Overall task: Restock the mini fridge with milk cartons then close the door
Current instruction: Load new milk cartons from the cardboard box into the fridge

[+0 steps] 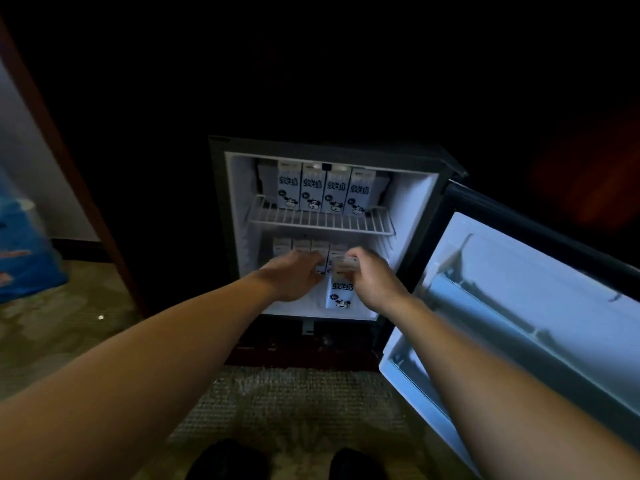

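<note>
Bare forearms nearest, stretched up from both lower corners over dark shoes and pale patterned carpet toward the small black mini fridge with its lit white interior. Grips, with the right hand, the top of a white milk carton printed with dark lettering and a cartoon cow, fingers curled over its upper edge. Holds that carton roughly upright at the front of the lower compartment, just before the back row. Reaches with the left hand beside the carton's left, knuckles up, fingertips hidden among the cartons behind; cannot tell whether pinching, pressing or merely touching. Already stocked: four matching cartons upright side by side on the white wire shelf above, and a further row of cartons along the back of the lower compartment, only their tops showing. Judged well along, then: upper shelf filled across its width, lower back row in, a front row just begun with the held carton. Room on the lower floor to either side of it, though no spare cartons in sight to say how many remain. Left for certain: releasing this carton, pulling both arms clear, and swinging shut the white-lined door, now wide open to the right. Off to the left, a blurred blue bag, contents unreadable.
</note>
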